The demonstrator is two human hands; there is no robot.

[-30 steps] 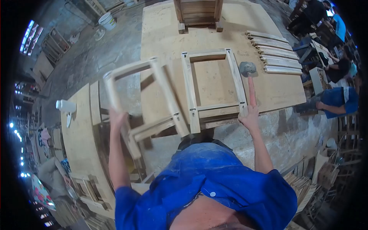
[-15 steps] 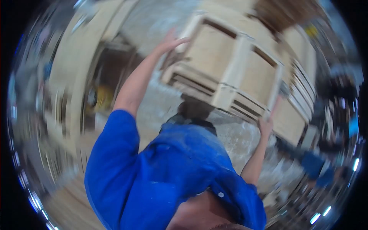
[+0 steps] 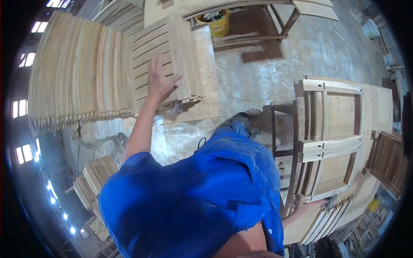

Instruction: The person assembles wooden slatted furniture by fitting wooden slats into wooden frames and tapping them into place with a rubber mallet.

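Note:
My left hand (image 3: 162, 82) is stretched over a stack of slatted wooden panels (image 3: 150, 58), its fingers spread and holding nothing. On the right, my right hand (image 3: 298, 207) is at the near corner of a pale wooden frame (image 3: 332, 144), closed round the pinkish-red handle of a hammer (image 3: 317, 202). The hammer's dark grey head lies close along the frame's end rail. Two open bays and a middle crossbar make up the frame, which rests on a workbench (image 3: 378, 101). The frame's near side partly hides my right fingers.
A tall row of wooden boards (image 3: 79, 71) stands on the left beside the slatted panels. Ahead are a yellow bucket (image 3: 218, 25) and a low table (image 3: 249, 41). Wooden strips (image 3: 329, 221) lie beside the frame, with a brown slatted piece (image 3: 388, 161) beyond. Concrete floor (image 3: 245, 81) separates both sides.
My body and view have turned left, so the frame now appears at the right. My left hand has left the frame and reached over the slatted panels. My right hand stays by the frame's corner.

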